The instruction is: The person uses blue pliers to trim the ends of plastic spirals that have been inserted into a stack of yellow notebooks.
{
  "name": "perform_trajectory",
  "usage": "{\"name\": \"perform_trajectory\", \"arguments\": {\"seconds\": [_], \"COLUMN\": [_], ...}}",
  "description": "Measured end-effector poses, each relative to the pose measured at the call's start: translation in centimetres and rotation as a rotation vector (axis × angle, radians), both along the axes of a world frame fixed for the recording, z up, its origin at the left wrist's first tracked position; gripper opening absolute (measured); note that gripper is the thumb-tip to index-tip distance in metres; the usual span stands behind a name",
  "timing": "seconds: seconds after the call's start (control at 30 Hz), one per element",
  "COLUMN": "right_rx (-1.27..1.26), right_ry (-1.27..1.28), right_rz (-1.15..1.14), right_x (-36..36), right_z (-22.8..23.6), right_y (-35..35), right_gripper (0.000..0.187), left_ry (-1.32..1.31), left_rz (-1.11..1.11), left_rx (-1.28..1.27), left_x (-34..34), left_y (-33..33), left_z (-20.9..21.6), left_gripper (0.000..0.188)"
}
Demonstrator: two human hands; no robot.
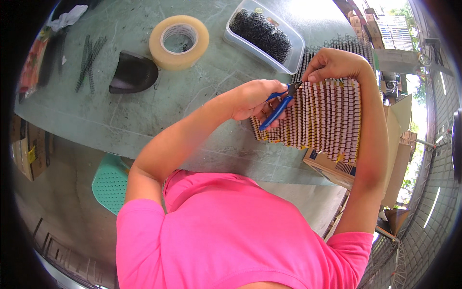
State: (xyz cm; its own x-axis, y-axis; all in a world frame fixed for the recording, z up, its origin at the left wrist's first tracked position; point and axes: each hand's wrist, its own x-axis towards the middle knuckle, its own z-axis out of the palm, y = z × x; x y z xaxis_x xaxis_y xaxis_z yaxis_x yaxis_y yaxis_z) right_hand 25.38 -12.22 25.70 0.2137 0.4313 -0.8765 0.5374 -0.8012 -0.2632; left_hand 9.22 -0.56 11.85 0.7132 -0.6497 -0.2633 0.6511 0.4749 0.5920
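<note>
My left hand (260,101) is closed around blue-handled wire cutters (275,113). Their dark jaws reach the upper edge of a row of coil-bound notebooks (320,120), packed side by side with black spiral bindings and yellowish edges between them. Close to the jaws, my right hand (332,65) bends over the same edge with thumb and forefinger pinched together. What sits between those fingertips is too small to make out. More black spiral coils (347,44) lie just beyond the notebooks.
A clear plastic tub (230,34) of black coil pieces stands at the back, left of it a tape roll (202,50) and a black scoop-shaped piece (134,72). Loose coils (90,62) lie farther left. A cardboard box (327,166) is below the table's near edge, a green stool (109,184) at left.
</note>
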Motion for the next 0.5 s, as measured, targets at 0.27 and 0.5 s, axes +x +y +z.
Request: {"name": "perform_trajectory", "arguments": {"seconds": [0.27, 0.5], "right_rx": [0.005, 0.027], "right_ry": [-0.005, -0.056], "right_rz": [0.014, -0.021], "right_x": [0.3, 0.3], "right_z": [-0.1, -0.2], "right_y": [0.0, -0.4], "right_gripper": [0.03, 0.028], "left_ry": [-0.891, -0.214], "left_rz": [0.329, 0.115], "left_rx": [1.336, 0.196], "left_x": [-1.6, -1.4], "left_y": [-1.6, 0.9], "left_z": [1.7, 0.5], "left_gripper": [0.036, 0.037]}}
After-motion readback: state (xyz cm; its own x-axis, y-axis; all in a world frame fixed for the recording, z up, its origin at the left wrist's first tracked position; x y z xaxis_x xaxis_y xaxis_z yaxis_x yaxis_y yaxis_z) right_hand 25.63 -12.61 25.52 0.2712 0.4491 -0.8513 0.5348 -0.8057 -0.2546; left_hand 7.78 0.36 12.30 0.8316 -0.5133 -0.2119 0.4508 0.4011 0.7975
